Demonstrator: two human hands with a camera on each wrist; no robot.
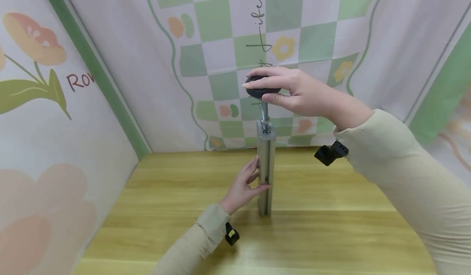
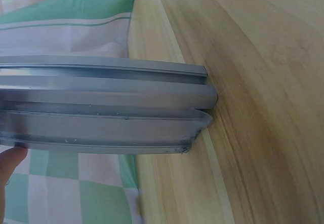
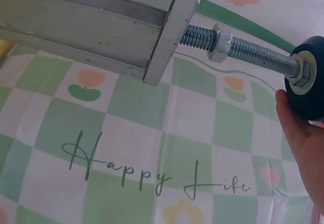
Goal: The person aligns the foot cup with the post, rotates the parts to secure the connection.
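Note:
An aluminium profile (image 1: 262, 156) stands upright on the wooden table, its grooved lower end (image 2: 111, 96) filling much of the left wrist view. My left hand (image 1: 241, 189) grips it about halfway up, thumb on the near side and fingers behind. Out of the end plate (image 3: 171, 36) on top comes a threaded rod (image 3: 260, 57) with a hex nut (image 3: 220, 44) on it. The rod belongs to a levelling foot with a round black base (image 1: 260, 92), pointing up. My right hand (image 1: 298, 91) holds that base by its rim, fingers over the top and thumb underneath.
The wooden table (image 1: 176, 185) reaches back to a checked green and white curtain (image 1: 213, 21). A flower-printed panel (image 1: 44, 144) closes off the left side. Black camera mounts hang at the left wrist (image 1: 231, 235) and right wrist (image 1: 327, 154).

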